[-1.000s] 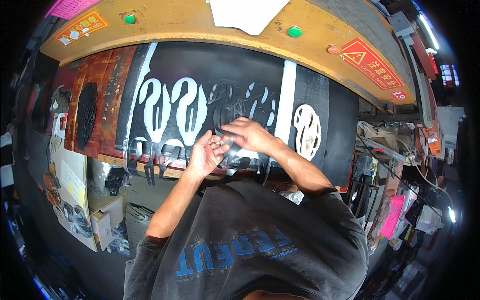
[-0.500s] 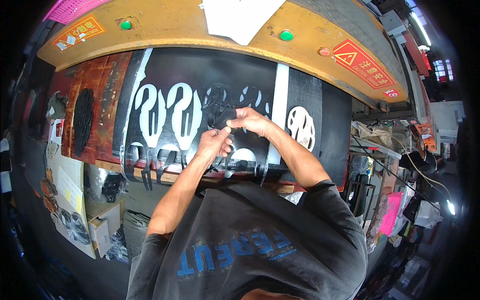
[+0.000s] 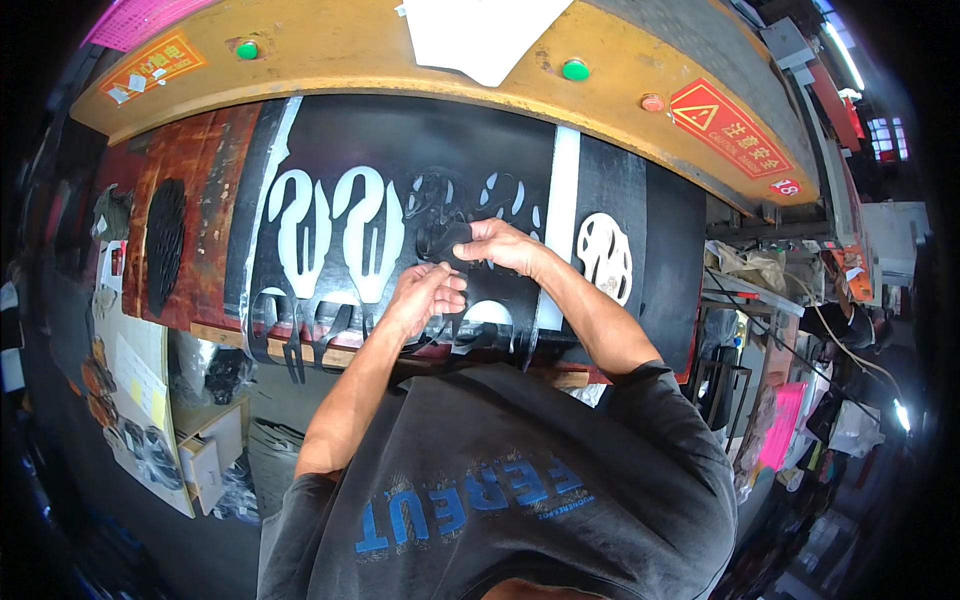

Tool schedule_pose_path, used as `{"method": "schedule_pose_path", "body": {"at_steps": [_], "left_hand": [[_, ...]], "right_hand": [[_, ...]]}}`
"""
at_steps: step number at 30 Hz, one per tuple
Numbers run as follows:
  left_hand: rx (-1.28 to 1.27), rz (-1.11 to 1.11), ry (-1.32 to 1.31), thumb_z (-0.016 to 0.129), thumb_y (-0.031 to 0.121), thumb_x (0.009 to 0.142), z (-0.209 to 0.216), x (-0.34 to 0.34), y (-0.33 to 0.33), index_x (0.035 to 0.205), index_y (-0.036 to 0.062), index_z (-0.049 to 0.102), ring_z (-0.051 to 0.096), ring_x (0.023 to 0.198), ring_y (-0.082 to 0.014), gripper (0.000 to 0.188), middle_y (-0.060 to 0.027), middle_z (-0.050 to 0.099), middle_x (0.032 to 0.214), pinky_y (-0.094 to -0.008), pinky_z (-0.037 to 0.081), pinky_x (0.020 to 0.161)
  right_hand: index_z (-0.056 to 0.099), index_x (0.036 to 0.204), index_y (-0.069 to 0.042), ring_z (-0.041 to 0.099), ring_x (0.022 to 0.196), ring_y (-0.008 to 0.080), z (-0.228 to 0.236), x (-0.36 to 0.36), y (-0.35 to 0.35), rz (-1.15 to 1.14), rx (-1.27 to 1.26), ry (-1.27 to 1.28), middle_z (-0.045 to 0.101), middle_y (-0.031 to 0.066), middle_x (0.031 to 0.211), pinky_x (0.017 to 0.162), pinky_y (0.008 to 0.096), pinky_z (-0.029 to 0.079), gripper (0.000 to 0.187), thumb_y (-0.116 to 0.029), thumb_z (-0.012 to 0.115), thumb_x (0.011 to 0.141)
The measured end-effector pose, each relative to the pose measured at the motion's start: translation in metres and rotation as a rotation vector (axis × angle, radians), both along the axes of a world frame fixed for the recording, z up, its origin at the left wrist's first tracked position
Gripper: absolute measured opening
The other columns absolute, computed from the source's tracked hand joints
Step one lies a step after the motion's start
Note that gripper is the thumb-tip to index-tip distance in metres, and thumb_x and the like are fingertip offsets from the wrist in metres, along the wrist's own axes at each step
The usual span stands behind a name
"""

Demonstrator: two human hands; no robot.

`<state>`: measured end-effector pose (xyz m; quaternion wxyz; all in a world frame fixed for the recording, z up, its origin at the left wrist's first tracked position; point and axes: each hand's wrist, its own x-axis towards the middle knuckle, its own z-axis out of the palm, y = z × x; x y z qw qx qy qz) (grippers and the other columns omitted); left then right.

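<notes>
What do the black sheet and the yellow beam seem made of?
Black sheet: perhaps rubber or synthetic leather, smooth and faintly shiny; its cut strips droop over the bench edge. Yellow beam: probably painted metal; the coat looks scuffed, with dark worn marks.

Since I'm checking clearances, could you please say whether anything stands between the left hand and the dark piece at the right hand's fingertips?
Nothing visible does: the right hand holds the dark piece from the right, just beyond the left hand.
</notes>
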<state>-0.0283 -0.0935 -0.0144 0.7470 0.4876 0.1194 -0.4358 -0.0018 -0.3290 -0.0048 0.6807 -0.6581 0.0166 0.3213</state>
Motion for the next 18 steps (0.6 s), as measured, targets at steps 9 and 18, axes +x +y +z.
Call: {"method": "schedule_pose_path", "body": {"at_steps": [9, 18], "left_hand": [[0.083, 0.075, -0.002, 0.057, 0.012, 0.107, -0.003, -0.003, -0.01, 0.112, -0.0024, 0.066, 0.073, 0.067, -0.0205, 0.018, -0.0125, 0.075, 0.092, -0.0379, 0.068, 0.068], [0.176, -0.02, -0.086, 0.072, 0.023, 0.105, 0.002, -0.001, -0.015, 0.101, 0.0035, 0.066, 0.073, 0.068, -0.0171, 0.02, -0.0071, 0.072, 0.087, -0.0345, 0.066, 0.065]], "right_hand": [[0.079, 0.11, -0.008, 0.062, 0.08, 0.0089, 0.01, -0.006, 0.002, -0.139, 0.073, 0.017, 0.074, -0.0035, 0.089, 0.073, 0.0282, 0.048, 0.017, -0.023, 0.075, 0.102], [0.078, 0.119, -0.01, 0.059, 0.083, 0.0077, -0.007, -0.003, 0.003, -0.082, -0.012, 0.038, 0.073, -0.0051, 0.097, 0.075, 0.0269, 0.047, 0.019, -0.022, 0.074, 0.104]]}}
